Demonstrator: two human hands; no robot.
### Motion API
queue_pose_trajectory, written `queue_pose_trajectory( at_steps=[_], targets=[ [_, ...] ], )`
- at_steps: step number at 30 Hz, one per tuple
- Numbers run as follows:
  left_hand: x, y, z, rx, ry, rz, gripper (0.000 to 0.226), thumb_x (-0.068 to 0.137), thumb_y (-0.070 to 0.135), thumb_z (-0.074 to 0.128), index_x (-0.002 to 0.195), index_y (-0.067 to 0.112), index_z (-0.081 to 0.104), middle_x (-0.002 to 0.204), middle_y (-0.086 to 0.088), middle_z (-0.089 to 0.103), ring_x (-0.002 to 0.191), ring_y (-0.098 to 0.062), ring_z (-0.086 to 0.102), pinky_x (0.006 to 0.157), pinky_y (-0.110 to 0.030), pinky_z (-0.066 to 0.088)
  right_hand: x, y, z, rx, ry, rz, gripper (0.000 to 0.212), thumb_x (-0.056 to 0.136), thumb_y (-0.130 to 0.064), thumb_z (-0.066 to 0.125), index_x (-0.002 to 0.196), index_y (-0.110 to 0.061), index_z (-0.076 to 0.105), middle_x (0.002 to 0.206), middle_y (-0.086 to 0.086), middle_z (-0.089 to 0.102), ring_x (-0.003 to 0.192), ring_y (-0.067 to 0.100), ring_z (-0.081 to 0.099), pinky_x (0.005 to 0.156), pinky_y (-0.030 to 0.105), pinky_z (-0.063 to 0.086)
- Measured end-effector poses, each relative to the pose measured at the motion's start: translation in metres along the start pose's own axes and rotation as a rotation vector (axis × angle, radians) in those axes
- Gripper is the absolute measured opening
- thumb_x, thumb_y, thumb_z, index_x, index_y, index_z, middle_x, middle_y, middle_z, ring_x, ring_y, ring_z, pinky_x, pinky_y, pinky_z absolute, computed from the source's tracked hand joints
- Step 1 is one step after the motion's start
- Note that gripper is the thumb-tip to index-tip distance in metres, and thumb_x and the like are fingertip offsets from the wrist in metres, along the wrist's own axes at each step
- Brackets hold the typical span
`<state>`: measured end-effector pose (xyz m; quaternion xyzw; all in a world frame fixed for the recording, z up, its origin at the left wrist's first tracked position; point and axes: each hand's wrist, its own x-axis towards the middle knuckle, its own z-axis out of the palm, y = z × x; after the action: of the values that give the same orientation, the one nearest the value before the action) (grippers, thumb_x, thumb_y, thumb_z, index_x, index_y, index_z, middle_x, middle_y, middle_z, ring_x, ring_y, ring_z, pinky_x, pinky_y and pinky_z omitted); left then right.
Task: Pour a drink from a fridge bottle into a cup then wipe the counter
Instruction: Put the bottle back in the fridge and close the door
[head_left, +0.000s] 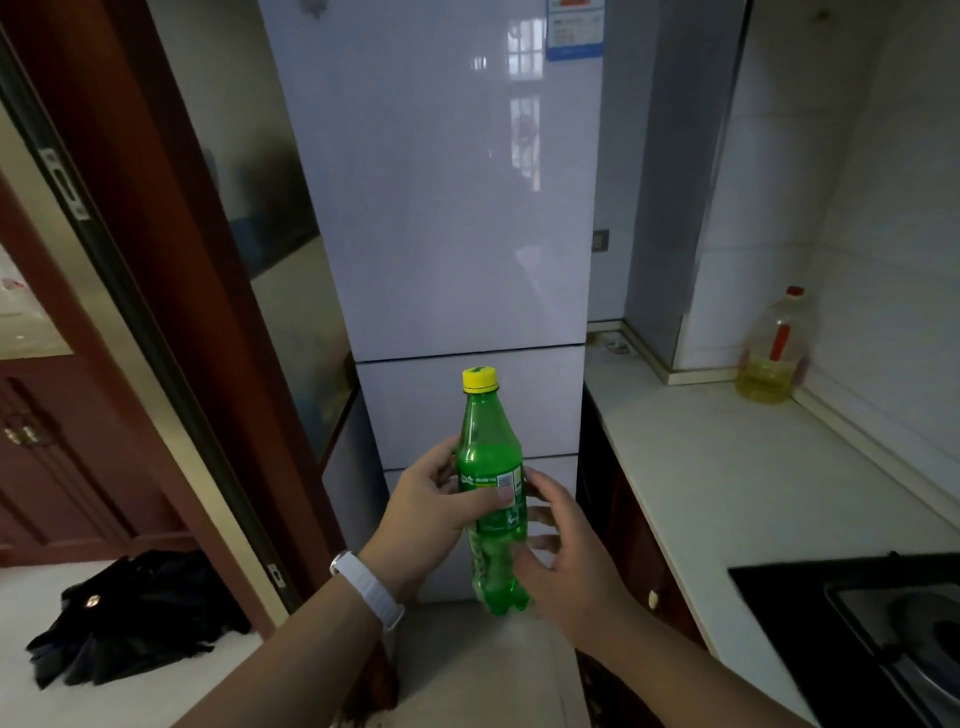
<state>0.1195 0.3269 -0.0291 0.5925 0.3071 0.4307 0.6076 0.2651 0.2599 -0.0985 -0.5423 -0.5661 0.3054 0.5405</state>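
While left hand (426, 504) grips green bottle (488, 447) upright — right hand (566, 561) just beside, fingers spread, empty.

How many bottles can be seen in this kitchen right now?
2. A green soda bottle is held upright by the left hand before the fridge; a clear oil bottle stands at the far end of the counter. Others may be hidden inside the closed fridge.

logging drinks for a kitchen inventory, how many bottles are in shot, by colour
green bottle, held in the left hand: 1
clear bottle of yellow oil, standing on the counter: 1
total: 2
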Motion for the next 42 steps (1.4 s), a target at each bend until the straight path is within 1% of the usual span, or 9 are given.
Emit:
queue_pose_trajectory(
  at_steps=[5, 10, 13, 15, 27, 32, 36, 40, 42],
  targets=[
    [0.062, 0.006, -0.053, -0.009, -0.008, 0.020, 0.048, 0.075, -0.010, 0.075, 0.118, 0.009, 0.065, 0.109, -0.011, 0.074, 0.103, -0.029, 0.070, 0.087, -0.040, 0.058, 0.074, -0.001, 0.033, -0.027, -0.009, -0.005, 0.067, 0.090, -0.011, 0.065, 0.131, -0.055, 0.034, 0.132, -0.017, 0.050, 0.116, -0.010, 0.050, 0.086, 0.013, 0.049],
    [0.115, 0.013, -0.098, -0.005, -0.017, 0.074, 0.048, 0.075, -0.009, 0.076, 0.117, 0.011, 0.067, 0.108, -0.013, 0.074, 0.100, -0.029, 0.070, 0.086, -0.042, 0.058, 0.137, -0.003, 0.064, -0.043, 0.018, -0.032, 0.063, 0.091, -0.016, 0.066, 0.130, -0.055, 0.036, 0.131, -0.019, 0.050, 0.114, -0.008, 0.051, 0.084, 0.014, 0.050],
    [0.134, 0.012, -0.116, -0.006, 0.006, 0.082, 0.047, 0.075, -0.011, 0.075, 0.113, 0.015, 0.069, 0.105, -0.014, 0.074, 0.095, -0.027, 0.071, 0.083, -0.041, 0.058, 0.162, 0.002, 0.079, -0.058, 0.017, -0.035, 0.064, 0.090, -0.019, 0.067, 0.132, -0.056, 0.036, 0.131, -0.020, 0.051, 0.118, -0.004, 0.051, 0.091, 0.019, 0.050],
    [0.146, 0.010, -0.130, -0.013, 0.022, 0.084, 0.046, 0.074, -0.011, 0.076, 0.113, 0.014, 0.069, 0.105, -0.014, 0.074, 0.095, -0.027, 0.071, 0.083, -0.041, 0.058, 0.178, 0.005, 0.086, -0.071, -0.010, -0.039, 0.063, 0.090, -0.021, 0.067, 0.136, -0.053, 0.036, 0.132, -0.021, 0.050, 0.120, -0.003, 0.050, 0.095, 0.021, 0.049],
    [0.222, -0.017, -0.175, 0.002, 0.126, 0.058, 0.045, 0.074, -0.014, 0.074, 0.112, 0.009, 0.068, 0.105, -0.016, 0.074, 0.096, -0.031, 0.071, 0.083, -0.041, 0.059, 0.271, 0.042, 0.107, -0.076, -0.144, -0.052, 0.063, 0.091, -0.018, 0.063, 0.136, -0.051, 0.032, 0.135, -0.017, 0.047, 0.118, -0.004, 0.050, 0.093, 0.026, 0.053],
    [0.269, -0.029, -0.191, 0.035, 0.219, 0.053, 0.059, 0.063, 0.000, 0.081, 0.119, 0.004, 0.064, 0.107, -0.020, 0.072, 0.100, -0.041, 0.068, 0.086, -0.049, 0.058, 0.327, 0.065, 0.113, -0.118, -0.184, -0.110, 0.063, 0.089, -0.020, 0.065, 0.142, -0.038, 0.036, 0.135, -0.014, 0.049, 0.121, 0.001, 0.050, 0.094, 0.032, 0.053],
    [0.310, -0.028, -0.207, 0.098, 0.285, 0.062, 0.058, 0.066, -0.007, 0.083, 0.119, 0.002, 0.064, 0.104, -0.018, 0.074, 0.099, -0.039, 0.069, 0.078, -0.038, 0.060, 0.378, 0.075, 0.117, -0.122, -0.226, -0.171, 0.061, 0.090, -0.024, 0.065, 0.141, -0.039, 0.036, 0.135, -0.015, 0.050, 0.121, 0.000, 0.051, 0.095, 0.029, 0.052],
    [0.332, -0.031, -0.218, 0.089, 0.360, 0.051, 0.053, 0.065, 0.003, 0.082, 0.116, 0.006, 0.067, 0.107, -0.016, 0.074, 0.098, -0.036, 0.070, 0.083, -0.048, 0.058, 0.419, 0.080, 0.124, -0.136, -0.324, -0.208, 0.059, 0.091, -0.028, 0.066, 0.137, -0.047, 0.034, 0.134, -0.017, 0.050, 0.119, -0.005, 0.049, 0.096, 0.023, 0.049],
    [0.338, -0.032, -0.224, 0.099, 0.412, 0.050, 0.047, 0.067, -0.002, 0.083, 0.110, 0.010, 0.069, 0.103, -0.012, 0.075, 0.095, -0.032, 0.072, 0.079, -0.044, 0.059, 0.435, 0.083, 0.126, -0.139, -0.384, -0.219, 0.058, 0.092, -0.030, 0.065, 0.138, -0.047, 0.035, 0.136, -0.015, 0.049, 0.119, -0.004, 0.048, 0.097, 0.024, 0.047]
  ],
)
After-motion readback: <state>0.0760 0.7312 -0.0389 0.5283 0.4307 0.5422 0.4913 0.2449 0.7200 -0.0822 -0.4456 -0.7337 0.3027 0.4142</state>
